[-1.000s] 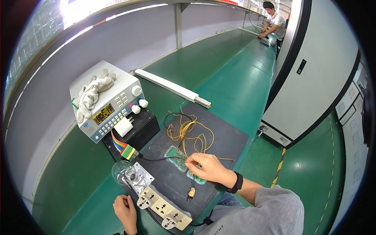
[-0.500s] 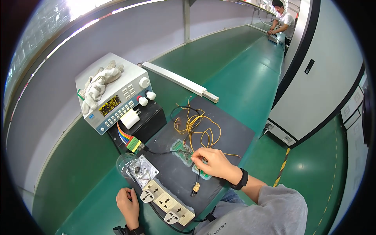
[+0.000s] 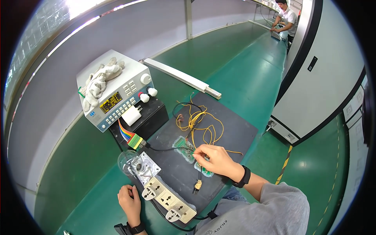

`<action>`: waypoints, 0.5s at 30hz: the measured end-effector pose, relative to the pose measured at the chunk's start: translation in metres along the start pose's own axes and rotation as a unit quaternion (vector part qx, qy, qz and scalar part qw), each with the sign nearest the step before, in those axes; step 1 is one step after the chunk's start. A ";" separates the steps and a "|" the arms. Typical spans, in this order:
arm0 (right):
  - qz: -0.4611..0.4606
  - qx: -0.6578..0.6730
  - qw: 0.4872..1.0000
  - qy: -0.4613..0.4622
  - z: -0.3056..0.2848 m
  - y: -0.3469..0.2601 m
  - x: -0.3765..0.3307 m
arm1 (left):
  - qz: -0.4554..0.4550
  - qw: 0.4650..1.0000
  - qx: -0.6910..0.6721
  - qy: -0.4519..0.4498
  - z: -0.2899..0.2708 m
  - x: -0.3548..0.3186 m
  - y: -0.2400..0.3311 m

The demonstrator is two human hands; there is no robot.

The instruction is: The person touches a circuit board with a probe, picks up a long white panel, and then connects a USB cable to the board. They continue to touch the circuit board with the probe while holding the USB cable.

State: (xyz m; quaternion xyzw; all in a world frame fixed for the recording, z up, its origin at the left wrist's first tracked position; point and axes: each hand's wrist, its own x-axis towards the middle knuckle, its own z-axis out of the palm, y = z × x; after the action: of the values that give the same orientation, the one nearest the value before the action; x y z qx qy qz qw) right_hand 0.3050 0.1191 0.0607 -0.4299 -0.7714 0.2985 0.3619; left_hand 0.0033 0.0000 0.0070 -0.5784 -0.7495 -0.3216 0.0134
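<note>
My right hand (image 3: 214,158) rests on the black mat (image 3: 231,129), fingers pinched on a small green circuit board (image 3: 184,143) where yellow wires (image 3: 199,123) meet it. A yellow connector (image 3: 197,185) on a black lead lies just below that hand. My left hand (image 3: 130,201) lies on the green bench beside the cream power strip (image 3: 168,199), fingers curled, holding nothing that I can see. A clear bulb on a metal holder (image 3: 135,165) sits just above the left hand.
A grey bench power supply (image 3: 117,92) with a lit display stands at the left, white gloves (image 3: 98,80) on top, a rainbow ribbon cable (image 3: 127,134) below. A long white bar (image 3: 182,77) lies behind the mat. A white cabinet (image 3: 325,74) stands right. Another person (image 3: 284,17) works far off.
The view has shifted, so the bench items sit lower and more central. My right hand stays pinched at the circuit board; the left hand stays by the power strip.
</note>
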 end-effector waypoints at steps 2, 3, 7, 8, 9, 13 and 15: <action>0.001 -0.009 1.000 -0.002 0.000 0.000 0.000 | 0.001 1.000 0.000 -0.002 0.000 0.000 -0.002; 0.002 -0.009 1.000 -0.002 0.000 0.000 0.000 | 0.002 1.000 0.000 -0.004 0.000 0.000 -0.002; 0.002 -0.009 1.000 -0.003 0.001 0.000 0.001 | -0.003 1.000 0.000 -0.003 0.000 0.000 -0.002; 0.003 -0.009 1.000 -0.004 0.000 0.000 0.001 | -0.003 1.000 0.000 -0.001 0.000 0.000 -0.001; 0.003 -0.009 1.000 -0.005 0.000 0.000 0.001 | -0.003 1.000 0.002 0.002 0.000 0.000 -0.001; 0.004 -0.003 1.000 0.004 -0.001 -0.001 0.001 | -0.006 1.000 0.007 0.000 -0.001 0.000 0.001; 0.007 0.002 1.000 0.004 0.000 0.000 0.000 | -0.004 1.000 -0.006 0.001 -0.001 0.000 0.002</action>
State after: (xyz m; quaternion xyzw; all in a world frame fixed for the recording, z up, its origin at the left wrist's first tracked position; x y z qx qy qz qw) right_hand 0.3054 0.1192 0.0610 -0.4362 -0.7663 0.3005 0.3637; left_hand 0.0047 0.0002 0.0087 -0.5753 -0.7499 -0.3264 0.0091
